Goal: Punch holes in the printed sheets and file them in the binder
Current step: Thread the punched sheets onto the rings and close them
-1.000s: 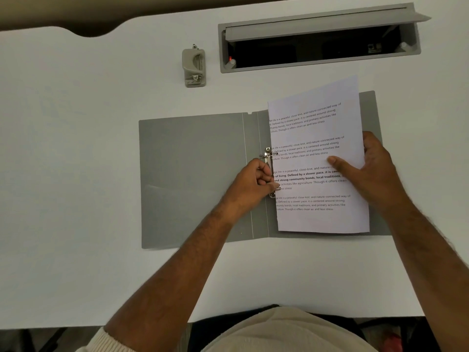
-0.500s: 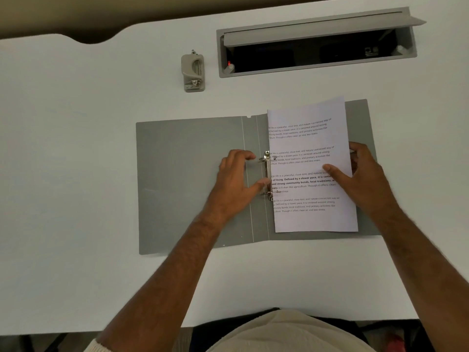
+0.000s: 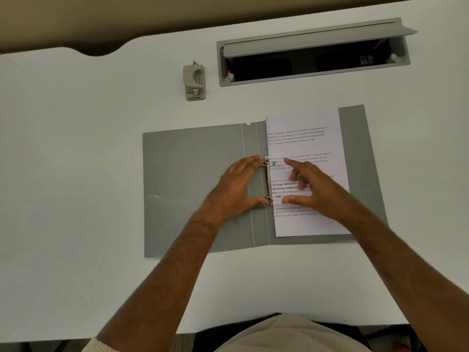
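A grey binder (image 3: 187, 174) lies open and flat on the white table. A printed sheet (image 3: 304, 138) rests on its right cover, its left edge at the metal ring mechanism (image 3: 267, 180) on the spine. My left hand (image 3: 237, 185) spans the left side of the mechanism, index finger at the upper ring and thumb at the lower ring. My right hand (image 3: 313, 190) lies over the sheet just right of the rings, fingers spread toward them. Whether the rings are closed I cannot tell.
A grey hole punch (image 3: 194, 81) stands on the table beyond the binder, to the left. An open cable tray (image 3: 312, 59) with a raised lid is set into the table (image 3: 76, 123) at the back right. The table's near edge runs close to my body.
The sheet has settled flat against the rings. My right hand has moved left from the sheet's right edge to the rings. My left hand has opened out along the mechanism.
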`<state>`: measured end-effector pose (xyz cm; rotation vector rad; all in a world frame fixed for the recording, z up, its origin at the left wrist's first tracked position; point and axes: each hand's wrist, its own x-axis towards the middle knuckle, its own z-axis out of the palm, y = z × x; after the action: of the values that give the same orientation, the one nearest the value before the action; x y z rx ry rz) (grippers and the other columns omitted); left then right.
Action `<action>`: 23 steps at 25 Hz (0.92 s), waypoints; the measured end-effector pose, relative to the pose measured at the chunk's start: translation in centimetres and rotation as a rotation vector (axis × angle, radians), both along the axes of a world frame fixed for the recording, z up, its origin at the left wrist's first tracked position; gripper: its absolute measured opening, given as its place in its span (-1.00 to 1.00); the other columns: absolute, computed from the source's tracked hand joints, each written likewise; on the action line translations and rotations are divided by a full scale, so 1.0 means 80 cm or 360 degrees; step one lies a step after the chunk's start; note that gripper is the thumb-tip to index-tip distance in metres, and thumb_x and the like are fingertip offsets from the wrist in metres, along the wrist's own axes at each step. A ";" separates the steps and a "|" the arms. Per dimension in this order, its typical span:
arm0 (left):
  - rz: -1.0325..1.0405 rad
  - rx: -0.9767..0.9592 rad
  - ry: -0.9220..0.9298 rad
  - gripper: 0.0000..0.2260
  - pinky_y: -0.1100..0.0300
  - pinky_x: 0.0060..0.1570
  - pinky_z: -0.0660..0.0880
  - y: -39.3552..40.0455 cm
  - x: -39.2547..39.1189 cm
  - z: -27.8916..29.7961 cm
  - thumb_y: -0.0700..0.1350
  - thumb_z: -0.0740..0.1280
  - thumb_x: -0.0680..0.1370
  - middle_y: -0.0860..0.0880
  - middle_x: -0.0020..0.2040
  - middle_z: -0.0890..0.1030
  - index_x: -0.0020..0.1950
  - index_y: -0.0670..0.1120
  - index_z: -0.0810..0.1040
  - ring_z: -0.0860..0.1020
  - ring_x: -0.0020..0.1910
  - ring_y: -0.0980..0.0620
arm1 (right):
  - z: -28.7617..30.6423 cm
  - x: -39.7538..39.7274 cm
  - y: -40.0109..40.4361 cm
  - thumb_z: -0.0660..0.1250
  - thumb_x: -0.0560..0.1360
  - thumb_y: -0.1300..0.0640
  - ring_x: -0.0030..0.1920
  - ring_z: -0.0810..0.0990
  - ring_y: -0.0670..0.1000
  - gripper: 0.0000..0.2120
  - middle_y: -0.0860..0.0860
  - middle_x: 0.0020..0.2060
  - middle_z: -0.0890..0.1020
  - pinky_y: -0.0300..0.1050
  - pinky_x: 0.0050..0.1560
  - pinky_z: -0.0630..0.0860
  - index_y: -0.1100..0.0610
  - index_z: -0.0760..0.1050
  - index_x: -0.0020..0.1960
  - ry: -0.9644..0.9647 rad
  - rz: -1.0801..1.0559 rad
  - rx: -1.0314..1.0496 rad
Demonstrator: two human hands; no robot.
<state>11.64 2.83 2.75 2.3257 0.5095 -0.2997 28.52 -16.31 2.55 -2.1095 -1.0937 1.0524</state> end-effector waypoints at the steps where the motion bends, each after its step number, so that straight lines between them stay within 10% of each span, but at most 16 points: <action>1: -0.0002 -0.0001 0.0016 -0.08 -0.02 0.60 0.14 0.000 0.000 -0.001 0.19 0.53 0.44 -0.02 0.65 0.19 0.66 -0.04 0.15 0.11 0.63 -0.03 | -0.004 -0.001 0.006 0.45 0.32 -0.24 -0.06 0.48 -0.06 -0.09 -0.12 0.09 0.46 -0.13 0.04 0.57 -0.15 0.14 0.57 -0.0036 0.0102 -0.0059; 23: 0.0112 -0.0154 0.0170 -0.09 -0.03 0.64 -0.06 -0.009 0.019 0.004 0.08 0.56 0.43 0.10 0.65 0.13 0.66 0.04 0.14 -0.07 0.64 0.09 | -0.037 0.008 0.012 0.40 0.41 -0.20 -0.09 0.46 -0.05 -0.14 -0.14 0.08 0.41 -0.33 -0.09 0.48 -0.23 0.02 0.58 -0.0206 0.0227 -0.0075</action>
<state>13.12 2.14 3.04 2.2013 0.6146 -0.4075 29.17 -15.37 -0.42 -2.1895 -1.3101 1.0268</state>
